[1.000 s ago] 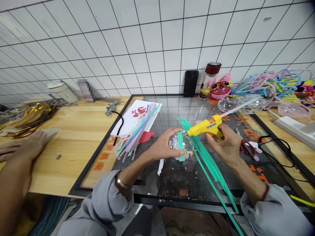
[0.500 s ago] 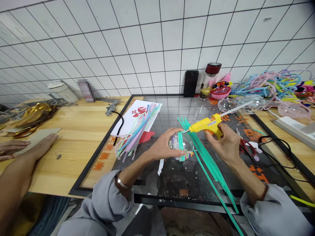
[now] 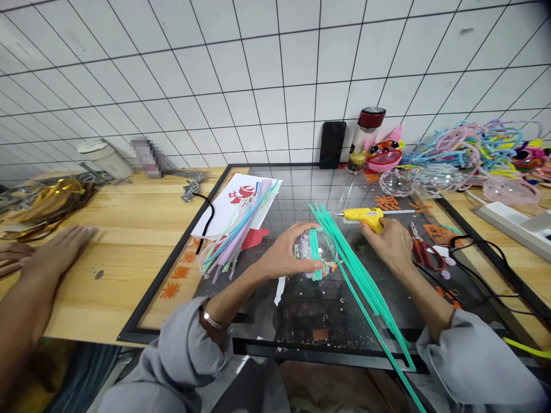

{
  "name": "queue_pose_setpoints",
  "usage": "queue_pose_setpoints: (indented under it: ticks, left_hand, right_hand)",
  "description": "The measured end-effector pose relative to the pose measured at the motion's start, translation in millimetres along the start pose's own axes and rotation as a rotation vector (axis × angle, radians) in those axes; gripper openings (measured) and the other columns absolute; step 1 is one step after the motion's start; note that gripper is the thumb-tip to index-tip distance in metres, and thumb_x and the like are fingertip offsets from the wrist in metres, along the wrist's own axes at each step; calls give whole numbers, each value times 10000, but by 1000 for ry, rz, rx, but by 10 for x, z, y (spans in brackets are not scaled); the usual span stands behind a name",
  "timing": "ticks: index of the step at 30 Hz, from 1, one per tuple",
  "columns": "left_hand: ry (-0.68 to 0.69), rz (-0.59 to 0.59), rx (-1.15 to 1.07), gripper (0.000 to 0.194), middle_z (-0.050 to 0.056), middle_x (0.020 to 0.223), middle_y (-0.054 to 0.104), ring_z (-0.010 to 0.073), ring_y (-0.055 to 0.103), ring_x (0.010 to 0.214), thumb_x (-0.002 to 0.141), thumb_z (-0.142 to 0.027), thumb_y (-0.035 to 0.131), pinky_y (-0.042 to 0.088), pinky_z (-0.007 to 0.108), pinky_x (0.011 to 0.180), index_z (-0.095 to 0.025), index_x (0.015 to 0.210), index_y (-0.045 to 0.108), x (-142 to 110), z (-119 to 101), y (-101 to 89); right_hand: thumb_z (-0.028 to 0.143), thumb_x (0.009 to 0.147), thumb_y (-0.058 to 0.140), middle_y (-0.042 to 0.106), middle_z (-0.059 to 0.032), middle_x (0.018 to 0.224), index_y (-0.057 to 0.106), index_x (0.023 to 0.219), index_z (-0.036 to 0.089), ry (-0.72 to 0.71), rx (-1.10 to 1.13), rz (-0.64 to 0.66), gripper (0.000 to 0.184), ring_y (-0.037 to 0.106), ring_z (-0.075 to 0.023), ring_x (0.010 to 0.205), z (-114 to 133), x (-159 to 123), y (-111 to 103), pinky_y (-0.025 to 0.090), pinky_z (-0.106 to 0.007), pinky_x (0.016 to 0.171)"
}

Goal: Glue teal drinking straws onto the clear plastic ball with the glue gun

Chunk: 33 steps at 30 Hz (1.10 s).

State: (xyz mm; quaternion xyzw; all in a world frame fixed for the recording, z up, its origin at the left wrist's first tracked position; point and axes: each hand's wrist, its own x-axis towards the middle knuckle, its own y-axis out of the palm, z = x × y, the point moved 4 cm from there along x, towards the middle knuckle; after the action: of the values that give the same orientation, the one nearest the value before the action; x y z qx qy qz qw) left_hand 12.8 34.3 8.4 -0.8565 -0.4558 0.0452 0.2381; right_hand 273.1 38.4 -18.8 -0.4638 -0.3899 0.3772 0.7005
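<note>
My left hand [image 3: 282, 252] is wrapped round a clear plastic ball [image 3: 329, 246], thumb in front and fingers over the top. Green strips [image 3: 315, 245] run upright across the ball, and colourful bits show inside or behind its clear wall. In my right hand [image 3: 394, 245] is a yellow hot glue gun [image 3: 360, 214], gripped by the handle, with its nozzle pointing left and a pale glue stick out of its back. The gun lies level, low over the table and apart from the ball. Between my hands a bundle of green pipe cleaners [image 3: 364, 281] stretches past the table's front edge.
Pastel pipe cleaners [image 3: 241, 229] lie on white paper [image 3: 224, 198]. Scissors [image 3: 426, 252] and a black cable [image 3: 482, 272] are right of my right hand. Along the wall stand a phone [image 3: 332, 144] and a glass bottle [image 3: 361, 143]. Another person's hand [image 3: 60, 252] rests at left.
The glue gun has moved away from the ball, to the right and down, turning level. My left hand keeps hold of the ball. A flat sheet under the other person's hand is no longer visible.
</note>
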Motion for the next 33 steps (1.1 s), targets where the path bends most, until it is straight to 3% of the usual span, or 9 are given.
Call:
queue_pose_setpoints:
  ticks: [8, 13, 19, 22, 25, 27, 30, 33]
  left_hand:
    - [51, -27, -11, 708, 130, 1433, 492, 331, 452, 1351, 656, -377, 811, 323, 497, 1157, -214, 1296, 555, 13, -1, 5]
    - [-41, -7, -8, 744, 125, 1420, 525, 325, 524, 1279, 672, -368, 795, 378, 489, 1117, -198, 1341, 517, -8, -23, -1]
    - [-76, -6, -13, 760, 135, 1408, 540, 337, 536, 1258, 662, -374, 796, 390, 495, 1098, -179, 1343, 519, -16, -43, -3]
    - [-50, -14, -8, 749, 128, 1412, 537, 326, 536, 1258, 661, -367, 801, 388, 485, 1103, -189, 1334, 526, -9, -36, 4]
    - [-36, -20, -8, 741, 117, 1413, 538, 319, 522, 1276, 667, -363, 805, 382, 473, 1113, -199, 1334, 526, -7, -27, 11]
    - [-23, -29, -17, 751, 116, 1403, 544, 318, 521, 1276, 662, -367, 813, 384, 465, 1114, -192, 1333, 525, -7, -21, 14]
    - [0, -38, -42, 770, 118, 1360, 571, 318, 540, 1248, 654, -380, 824, 398, 468, 1101, -180, 1334, 523, -3, -11, 22]
    - [28, -31, -62, 765, 107, 1343, 585, 318, 544, 1243, 660, -375, 826, 397, 483, 1099, -203, 1340, 520, 1, -18, 33]
  right_hand:
    - [520, 860, 526, 663, -242, 983, 670, 1021, 48, -38, -91, -27, 519, 676, -312, 788, 64, 91, 46, 456, -365, 619]
    - [546, 858, 560, 629, -303, 1021, 654, 1010, 42, -24, -47, -36, 534, 676, -345, 777, 83, 104, 95, 471, -418, 622]
    - [552, 894, 498, 610, -305, 995, 655, 963, 38, -143, -27, -153, 542, 642, -375, 853, 88, 84, 35, 468, -425, 614]
    - [394, 935, 457, 640, -210, 964, 666, 977, 99, -316, 105, -229, 364, 626, -309, 873, 239, -14, -121, 481, -392, 652]
    - [313, 964, 432, 658, -93, 929, 655, 1061, 179, -606, 515, -250, 277, 622, -210, 823, 529, -226, -348, 496, -339, 708]
    - [281, 961, 466, 659, -71, 933, 651, 1105, 202, -749, 678, -219, 248, 627, -191, 845, 720, -381, -483, 506, -331, 743]
    - [223, 939, 486, 654, -78, 971, 660, 1123, 210, -898, 719, -196, 254, 629, -200, 903, 915, -567, -615, 513, -352, 777]
    - [208, 907, 515, 660, -76, 949, 677, 1097, 215, -950, 684, -220, 249, 629, -217, 897, 973, -644, -656, 515, -386, 786]
